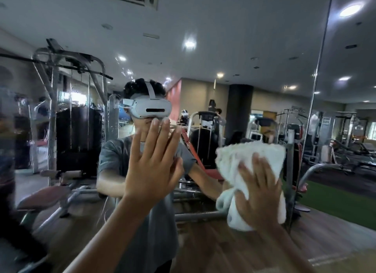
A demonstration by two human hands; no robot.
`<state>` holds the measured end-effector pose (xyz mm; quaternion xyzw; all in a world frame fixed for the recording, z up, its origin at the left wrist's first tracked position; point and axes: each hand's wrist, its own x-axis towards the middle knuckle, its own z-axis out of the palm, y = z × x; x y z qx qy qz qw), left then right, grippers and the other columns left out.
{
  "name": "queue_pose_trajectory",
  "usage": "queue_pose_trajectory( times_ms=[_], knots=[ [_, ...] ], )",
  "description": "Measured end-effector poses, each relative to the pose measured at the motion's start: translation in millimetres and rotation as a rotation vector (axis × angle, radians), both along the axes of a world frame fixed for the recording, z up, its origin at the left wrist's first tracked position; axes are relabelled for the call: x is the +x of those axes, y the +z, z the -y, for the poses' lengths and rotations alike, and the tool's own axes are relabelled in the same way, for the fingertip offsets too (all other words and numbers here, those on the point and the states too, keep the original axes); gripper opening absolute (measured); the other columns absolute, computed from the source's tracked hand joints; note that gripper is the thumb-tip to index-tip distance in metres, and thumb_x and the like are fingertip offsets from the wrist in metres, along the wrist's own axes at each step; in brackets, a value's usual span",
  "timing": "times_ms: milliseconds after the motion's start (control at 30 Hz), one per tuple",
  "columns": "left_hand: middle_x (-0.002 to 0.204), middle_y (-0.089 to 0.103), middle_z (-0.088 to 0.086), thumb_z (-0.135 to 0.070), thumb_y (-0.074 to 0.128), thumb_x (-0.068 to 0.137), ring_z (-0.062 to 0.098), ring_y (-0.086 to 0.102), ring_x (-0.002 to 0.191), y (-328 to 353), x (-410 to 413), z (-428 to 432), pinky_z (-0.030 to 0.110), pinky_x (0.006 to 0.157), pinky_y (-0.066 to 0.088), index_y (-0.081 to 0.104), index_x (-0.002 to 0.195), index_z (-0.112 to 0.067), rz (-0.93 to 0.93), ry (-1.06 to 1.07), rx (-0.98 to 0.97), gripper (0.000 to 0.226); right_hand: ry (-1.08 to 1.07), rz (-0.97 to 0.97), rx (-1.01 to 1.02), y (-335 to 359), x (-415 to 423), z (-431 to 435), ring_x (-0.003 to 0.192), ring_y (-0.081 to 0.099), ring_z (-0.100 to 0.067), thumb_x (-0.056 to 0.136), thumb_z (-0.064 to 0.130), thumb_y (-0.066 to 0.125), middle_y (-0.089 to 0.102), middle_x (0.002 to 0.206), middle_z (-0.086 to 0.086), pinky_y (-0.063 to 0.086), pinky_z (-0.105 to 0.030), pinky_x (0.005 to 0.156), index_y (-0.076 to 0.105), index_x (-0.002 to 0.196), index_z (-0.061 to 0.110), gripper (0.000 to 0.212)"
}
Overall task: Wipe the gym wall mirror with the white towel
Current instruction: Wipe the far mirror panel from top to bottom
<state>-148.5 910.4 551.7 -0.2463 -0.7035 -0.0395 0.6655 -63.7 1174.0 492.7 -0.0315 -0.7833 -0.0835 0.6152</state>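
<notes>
Mirror (pixel 244 49) under towel (pixel 250 156), right hand (pixel 262 193)

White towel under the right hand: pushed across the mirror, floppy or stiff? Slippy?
Probably floppy: the white towel sits crumpled in soft folds, its lower end bunched beside the right hand. Likely light, since that flat, spread hand alone pins it to the mirror. Its nubby pile should drag rather than slide, so it may bunch further when pushed.

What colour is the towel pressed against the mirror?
White, no pattern; the towel shows best in the head view, under the right hand.
</notes>
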Motion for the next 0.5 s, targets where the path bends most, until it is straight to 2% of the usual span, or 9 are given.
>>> queue_pose_trajectory(
  times_ms=[133,200,300,367,433,500],
  knots=[
    [0.163,0.024,0.019,-0.041,0.041,0.098,0.036,0.023,0.151,-6,0,-1,0.061,0.119,0.022,0.034,0.155,-0.008,-0.024,-0.004,0.017,0.066,0.059,-0.147,-0.345,50,-11,25,0.149,0.021,-0.029,0.084,0.037,0.041,0.026,0.163,-0.011,0.028,-0.064,0.103,0.035,0.149,0.024,0.067],
    [0.162,0.025,0.019,-0.040,0.042,0.098,0.036,0.023,0.151,-4,-1,-1,0.061,0.119,0.021,0.037,0.154,-0.008,-0.033,-0.018,0.021,0.064,0.041,-0.147,-0.274,42,-17,47,0.150,0.021,-0.030,0.086,0.041,0.042,0.024,0.163,-0.013,0.025,-0.059,0.104,0.033,0.152,0.025,0.068],
    [0.162,0.027,0.017,-0.039,0.045,0.097,0.034,0.024,0.151,-12,0,0,0.059,0.120,0.021,0.039,0.153,-0.010,-0.017,-0.049,0.043,0.064,-0.022,-0.035,0.073,-2,-18,46,0.147,0.029,-0.032,0.082,0.043,0.048,0.028,0.162,-0.013,0.029,-0.058,0.101,0.033,0.153,0.026,0.074],
    [0.161,0.029,0.017,-0.037,0.048,0.095,0.034,0.026,0.150,-26,1,0,0.060,0.118,0.024,0.040,0.152,-0.009,-0.003,-0.050,0.061,0.064,-0.026,0.014,0.207,-23,-11,23,0.144,0.032,-0.031,0.079,0.046,0.050,0.023,0.164,-0.006,0.035,-0.058,0.096,0.032,0.152,0.031,0.077],
    [0.162,0.028,0.017,-0.037,0.048,0.095,0.035,0.027,0.150,-36,4,-3,0.062,0.117,0.026,0.040,0.152,-0.009,0.008,-0.047,0.068,0.065,-0.005,0.022,0.138,-21,-4,3,0.143,0.033,-0.031,0.076,0.045,0.050,0.020,0.166,-0.004,0.039,-0.060,0.095,0.037,0.149,0.031,0.075],
    [0.162,0.027,0.017,-0.038,0.046,0.095,0.035,0.026,0.150,-38,4,-4,0.063,0.116,0.026,0.038,0.153,-0.009,0.010,-0.041,0.080,0.065,0.015,-0.045,-0.097,3,-3,2,0.144,0.030,-0.030,0.077,0.039,0.047,0.028,0.162,-0.007,0.035,-0.063,0.098,0.040,0.146,0.028,0.070]
  ],
)
